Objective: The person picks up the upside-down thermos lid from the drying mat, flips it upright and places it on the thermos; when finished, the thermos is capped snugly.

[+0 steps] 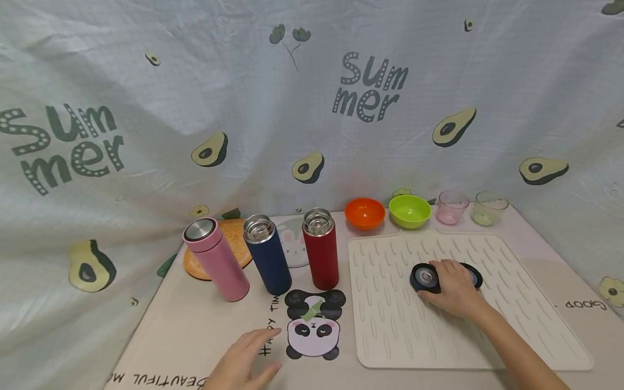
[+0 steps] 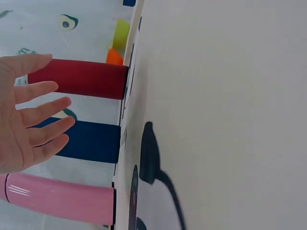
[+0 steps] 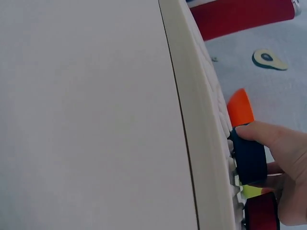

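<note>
My right hand (image 1: 453, 287) grips a dark blue bottle lid (image 3: 252, 162), thumb on one side and fingers on the other, at the ridged white mat (image 1: 390, 330). Partly hidden behind that hand in the head view is a second lid; the right wrist view shows it as a red lid (image 3: 262, 212). Fingers spread, my left hand (image 1: 239, 357) holds nothing over the table near the panda print. Beyond it stand a pink bottle (image 1: 221, 265) with its lid on, plus a lidless blue bottle (image 1: 270, 260) and a lidless red bottle (image 1: 322, 254), metal mouths showing.
Along the back edge are an orange bowl (image 1: 364, 215), a green bowl (image 1: 409, 212), a pink glass (image 1: 450, 208) and a greenish glass (image 1: 489, 210). A printed curtain (image 1: 244, 108) hangs right behind the table.
</note>
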Demonstrator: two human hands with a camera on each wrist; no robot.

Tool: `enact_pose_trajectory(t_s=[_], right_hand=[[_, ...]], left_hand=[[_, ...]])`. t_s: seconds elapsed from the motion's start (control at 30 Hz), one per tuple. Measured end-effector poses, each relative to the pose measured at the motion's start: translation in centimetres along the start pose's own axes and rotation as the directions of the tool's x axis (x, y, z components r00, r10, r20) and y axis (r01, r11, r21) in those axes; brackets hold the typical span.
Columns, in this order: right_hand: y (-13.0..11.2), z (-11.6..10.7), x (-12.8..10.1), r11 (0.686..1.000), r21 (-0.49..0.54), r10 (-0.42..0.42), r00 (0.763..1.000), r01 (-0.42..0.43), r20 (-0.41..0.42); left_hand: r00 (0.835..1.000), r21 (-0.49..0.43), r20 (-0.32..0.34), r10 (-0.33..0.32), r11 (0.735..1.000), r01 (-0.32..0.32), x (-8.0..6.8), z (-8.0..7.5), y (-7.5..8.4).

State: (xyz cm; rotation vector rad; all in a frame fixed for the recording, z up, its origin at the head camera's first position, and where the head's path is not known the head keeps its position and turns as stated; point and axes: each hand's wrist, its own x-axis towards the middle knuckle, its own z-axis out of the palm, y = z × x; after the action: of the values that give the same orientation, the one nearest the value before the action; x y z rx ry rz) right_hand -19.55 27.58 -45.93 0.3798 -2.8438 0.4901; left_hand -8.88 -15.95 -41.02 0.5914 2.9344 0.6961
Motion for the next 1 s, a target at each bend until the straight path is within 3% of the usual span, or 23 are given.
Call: enact_pose_trajectory(t_s=[0.17,0.37,0.57,0.7,0.8,1.0], right_hand=[[-0.1,0.2,0.3,1.0,-0.011,-0.027,0.999,0.026,-0.047],[-1.8,-0.2,0.7,0.995,0.072,-0.06,0.995,0.066,-0.081],[-5.5,-0.5,0.8,0.974,0.153,-0.146,0.98,0.166,-0.134],[-8.4,-0.4,0.4,0.94,0.175,-0.26,0.948,0.292,-0.184],[-10.7,-0.2,0.0,0.898,0.184,-0.364,0.909,0.401,-0.204],[-14.9,0.2,-1.0,0.813,0.219,-0.491,0.837,0.54,-0.243]], left_hand=[[0.999,-0.082,0.04,-0.005,0.997,0.008,0.1,0.1,0.3],[0.99,-0.132,0.132,-0.05,0.989,0.068,1.5,0.5,1.8],[0.996,-0.146,0.085,-0.003,0.989,0.016,3.7,1.3,3.7],[0.998,-0.213,0.062,0.031,0.977,-0.018,5.0,1.8,4.5],[0.995,-0.289,0.092,0.031,0.957,-0.003,5.9,2.2,4.9],[0.988,-0.455,0.155,0.019,0.889,0.054,6.9,2.7,5.2]])
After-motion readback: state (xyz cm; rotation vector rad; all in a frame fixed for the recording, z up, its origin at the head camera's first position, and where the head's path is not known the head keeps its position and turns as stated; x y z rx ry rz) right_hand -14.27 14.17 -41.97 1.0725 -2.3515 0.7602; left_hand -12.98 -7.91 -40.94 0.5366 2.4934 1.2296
